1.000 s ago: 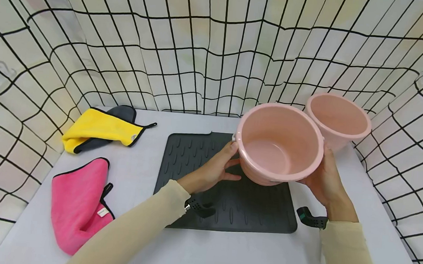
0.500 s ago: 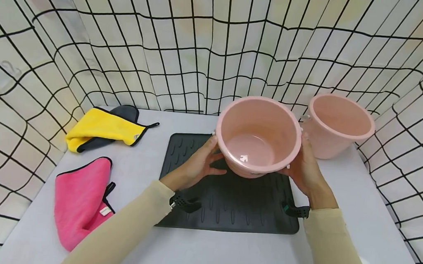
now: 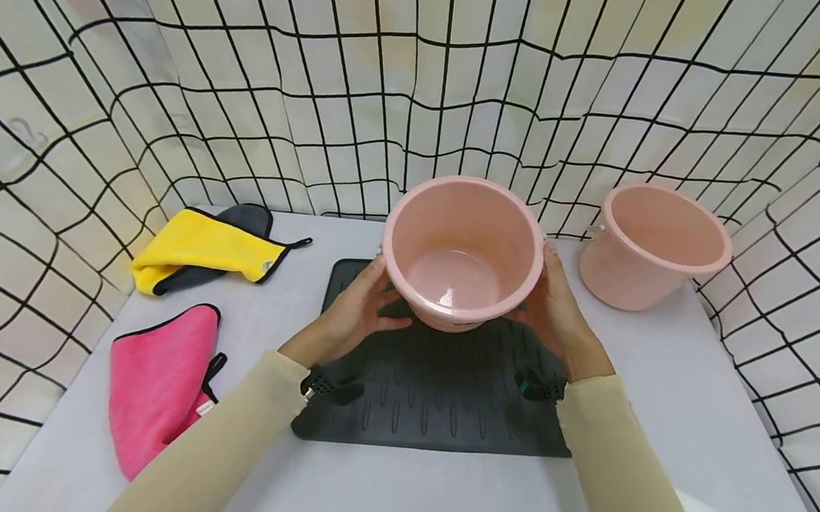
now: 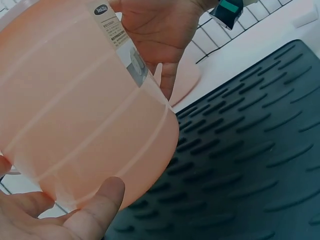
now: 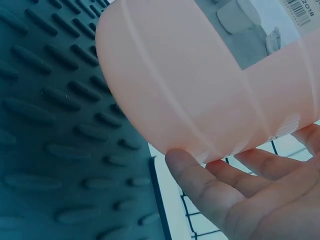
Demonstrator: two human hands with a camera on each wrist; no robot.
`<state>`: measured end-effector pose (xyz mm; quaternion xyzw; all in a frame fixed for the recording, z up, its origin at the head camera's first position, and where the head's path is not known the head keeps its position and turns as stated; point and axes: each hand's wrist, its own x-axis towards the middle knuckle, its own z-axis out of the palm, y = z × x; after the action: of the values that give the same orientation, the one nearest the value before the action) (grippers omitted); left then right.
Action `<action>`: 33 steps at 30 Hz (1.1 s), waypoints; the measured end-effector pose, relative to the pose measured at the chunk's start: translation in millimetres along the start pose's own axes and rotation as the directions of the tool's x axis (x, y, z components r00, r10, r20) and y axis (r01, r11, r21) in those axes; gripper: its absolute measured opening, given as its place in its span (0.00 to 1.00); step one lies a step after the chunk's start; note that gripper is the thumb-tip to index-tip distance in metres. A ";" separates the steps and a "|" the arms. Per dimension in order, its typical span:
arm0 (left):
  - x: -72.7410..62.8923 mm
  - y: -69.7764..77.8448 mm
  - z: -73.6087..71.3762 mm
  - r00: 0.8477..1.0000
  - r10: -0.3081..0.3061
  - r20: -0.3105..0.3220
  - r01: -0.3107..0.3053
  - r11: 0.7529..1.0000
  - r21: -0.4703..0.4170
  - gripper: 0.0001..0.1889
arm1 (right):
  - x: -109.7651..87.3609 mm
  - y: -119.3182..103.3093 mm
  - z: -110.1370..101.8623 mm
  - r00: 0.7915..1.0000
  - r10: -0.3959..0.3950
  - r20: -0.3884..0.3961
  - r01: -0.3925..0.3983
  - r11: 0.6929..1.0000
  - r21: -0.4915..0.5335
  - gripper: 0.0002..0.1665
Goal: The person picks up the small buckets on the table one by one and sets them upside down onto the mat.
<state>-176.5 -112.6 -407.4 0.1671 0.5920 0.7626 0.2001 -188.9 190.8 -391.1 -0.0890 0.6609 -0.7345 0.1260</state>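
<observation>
A pink plastic bucket [image 3: 462, 252] is held up between both hands, its open top tilted toward the head camera. My left hand [image 3: 355, 316] grips its left side, thumb up at the rim and fingers low along the wall. On the opposite side my right hand [image 3: 557, 312] holds it the same way, with the fingers partly hidden behind the wall. A printed label [image 4: 120, 42] shows on the bucket's side in the left wrist view. Beneath the bucket lies a dark ribbed mat [image 3: 427, 406]; a gap separates them in both wrist views.
A second pink bucket [image 3: 660, 235] stands at the back right of the white table [image 3: 399, 492]. On the left lie a folded yellow-and-grey cloth [image 3: 208, 250] and a pink cloth [image 3: 161, 381]. Black wire grid panels [image 3: 442, 106] enclose the back and sides.
Both hands have carried the bucket left, from beside the second bucket to over the mat's middle. More of the second bucket now shows.
</observation>
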 end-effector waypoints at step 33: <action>-27.0 -0.6 -39.5 0.970 0.225 -0.092 -0.223 0.974 0.037 0.31 | 39.2 6.5 45.3 0.998 -0.009 0.056 0.003 0.994 0.111 0.48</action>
<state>-172.5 -159.0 -418.1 0.1990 0.5882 0.7796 0.0822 -212.3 135.3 -393.9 -0.1046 0.6151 -0.7675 0.1473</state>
